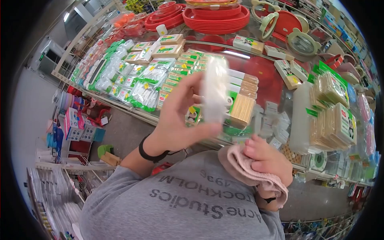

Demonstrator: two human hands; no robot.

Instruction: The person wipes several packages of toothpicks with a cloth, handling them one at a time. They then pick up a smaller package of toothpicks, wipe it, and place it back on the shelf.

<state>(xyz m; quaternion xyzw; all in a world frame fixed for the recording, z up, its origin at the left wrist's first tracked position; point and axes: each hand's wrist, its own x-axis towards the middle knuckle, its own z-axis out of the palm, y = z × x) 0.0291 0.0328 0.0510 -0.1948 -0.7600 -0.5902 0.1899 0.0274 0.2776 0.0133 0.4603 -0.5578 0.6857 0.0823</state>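
Observation:
My left hand (182, 114) is raised over the shelf, its fingers and thumb closed round a whitish, blurred package (216, 90) held upright. What the package contains is too smeared to tell. Near my chest, my right hand (270, 158) grips a folded pink cloth (244, 168), part of which hangs over the wrist. Behind the package lie bundles of wooden toothpicks (243, 110) and rows of green-labelled packs (186, 64).
Red plastic trays (216, 20) are stacked at the back. Packs of wooden sticks (334, 124) stand in a clear bin on the right. Bagged white items (146, 94) cover the shelf's left part. Boxes (74, 124) stand beyond the aisle at left.

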